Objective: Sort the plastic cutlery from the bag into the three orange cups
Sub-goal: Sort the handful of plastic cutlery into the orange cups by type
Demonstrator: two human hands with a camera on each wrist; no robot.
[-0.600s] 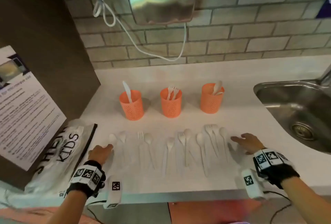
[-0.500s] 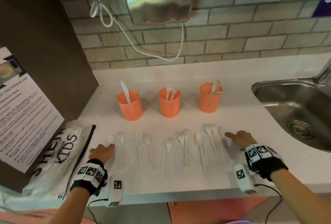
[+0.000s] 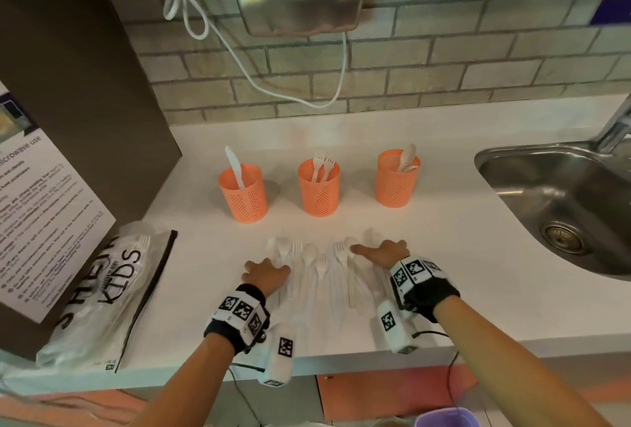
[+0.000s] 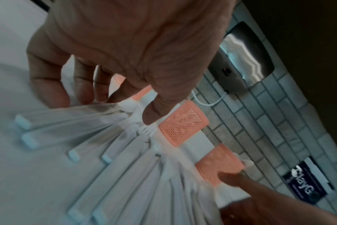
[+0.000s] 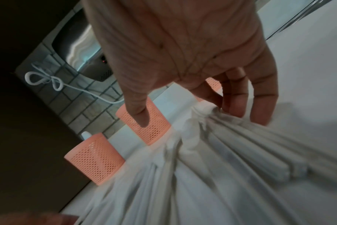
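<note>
Both hands flat, fingers spread: left hand (image 3: 266,271) and right hand (image 3: 384,252) flanked the plastic cutlery (image 3: 324,269) lying between them on the counter (image 3: 461,256). Light, stiff, slippery pieces; best pinched mid-handle.

To my left the plastic bag (image 3: 102,293) reads "KIDS" in big dark letters, the paper notice (image 3: 37,222) above it shows "microwave use", and its smaller print is too fine to read.

White plastic cutlery (image 3: 324,273) bunched flat between left hand (image 3: 264,274) and right hand (image 3: 384,252), handles toward wrists. Three orange mesh cups (image 3: 319,187) upright beyond fingertips. Bag (image 3: 99,293) left of left hand.
</note>
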